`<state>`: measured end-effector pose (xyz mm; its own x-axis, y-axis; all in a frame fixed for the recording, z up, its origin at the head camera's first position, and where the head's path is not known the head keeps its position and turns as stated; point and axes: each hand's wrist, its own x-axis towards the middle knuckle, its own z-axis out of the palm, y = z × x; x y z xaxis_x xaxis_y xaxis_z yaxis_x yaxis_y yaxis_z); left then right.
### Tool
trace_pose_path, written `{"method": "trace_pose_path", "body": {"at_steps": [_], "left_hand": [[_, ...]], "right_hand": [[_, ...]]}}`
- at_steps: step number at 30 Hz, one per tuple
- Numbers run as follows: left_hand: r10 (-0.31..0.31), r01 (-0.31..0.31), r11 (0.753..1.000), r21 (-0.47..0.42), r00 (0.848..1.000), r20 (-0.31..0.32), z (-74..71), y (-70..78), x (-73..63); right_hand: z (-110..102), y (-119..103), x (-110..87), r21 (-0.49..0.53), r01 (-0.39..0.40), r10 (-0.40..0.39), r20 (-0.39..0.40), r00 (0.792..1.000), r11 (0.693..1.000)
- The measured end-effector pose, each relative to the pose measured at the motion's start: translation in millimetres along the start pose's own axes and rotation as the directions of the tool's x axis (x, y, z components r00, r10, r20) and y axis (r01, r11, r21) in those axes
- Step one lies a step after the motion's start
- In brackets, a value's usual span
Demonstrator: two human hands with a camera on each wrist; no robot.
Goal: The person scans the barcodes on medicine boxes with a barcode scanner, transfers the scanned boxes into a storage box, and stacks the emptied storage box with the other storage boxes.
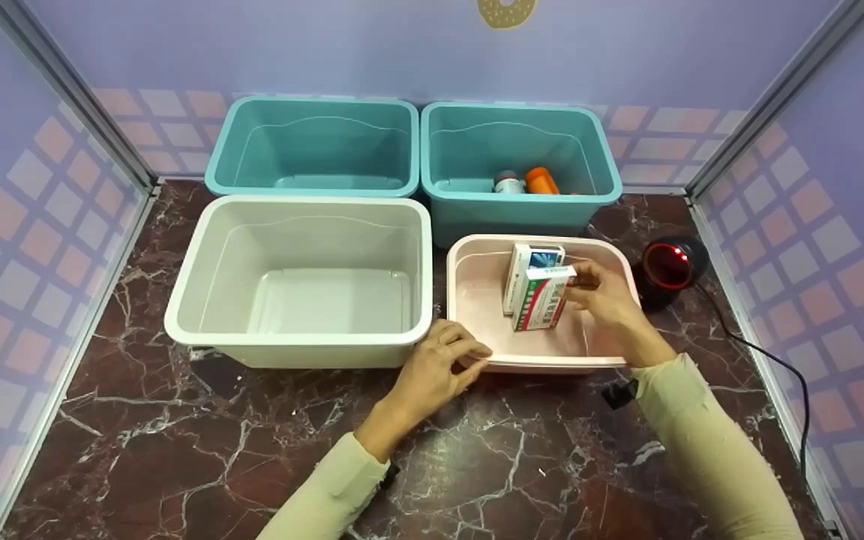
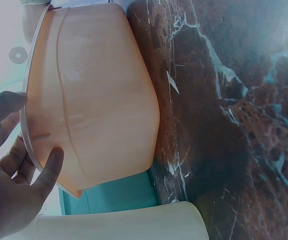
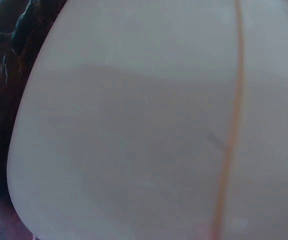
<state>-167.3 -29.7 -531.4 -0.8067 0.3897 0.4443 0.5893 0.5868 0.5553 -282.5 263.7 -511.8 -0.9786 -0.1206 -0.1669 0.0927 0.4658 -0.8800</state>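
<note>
In the head view, my right hand (image 1: 608,296) reaches into the pink bin (image 1: 477,292). Its thumb and fingers pinch the right edge of a white, green and red medicine box (image 1: 542,302), which stands on end. Just behind that one is a second medicine box (image 1: 518,271), white with a blue picture, partly covered by the first. My left hand (image 1: 439,364) holds the bin's rim at the near left corner; in the left wrist view its thumb (image 2: 53,162) lies along the outer wall and other fingers bend over the rim. The right wrist view has only the bin's outer wall (image 3: 133,140), no hand.
A white bin (image 1: 301,340) stands left of the pink one. Behind are two teal bins; the right teal bin (image 1: 522,199) contains a white bottle (image 1: 508,182) and an orange bottle (image 1: 541,181). A black scanner (image 1: 668,266) with a glowing red ring and cable stands at right.
</note>
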Motion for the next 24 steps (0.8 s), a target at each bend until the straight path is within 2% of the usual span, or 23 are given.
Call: {"method": "trace_pose_path", "body": {"at_steps": [17,24], "left_hand": [[-0.003,0.002,1.000,0.011,1.000,0.006,-1.5,0.6,1.4],[-0.015,0.015,1.000,0.001,1.000,0.015,-0.9,0.7,0.2]], "right_hand": [[0.3,-1.5,-3.5,-0.163,0.025,-0.015,0.061,0.998,0.986],[-0.3,-1.3,-5.9,-0.151,0.041,-0.028,0.086,0.996,0.988]]}}
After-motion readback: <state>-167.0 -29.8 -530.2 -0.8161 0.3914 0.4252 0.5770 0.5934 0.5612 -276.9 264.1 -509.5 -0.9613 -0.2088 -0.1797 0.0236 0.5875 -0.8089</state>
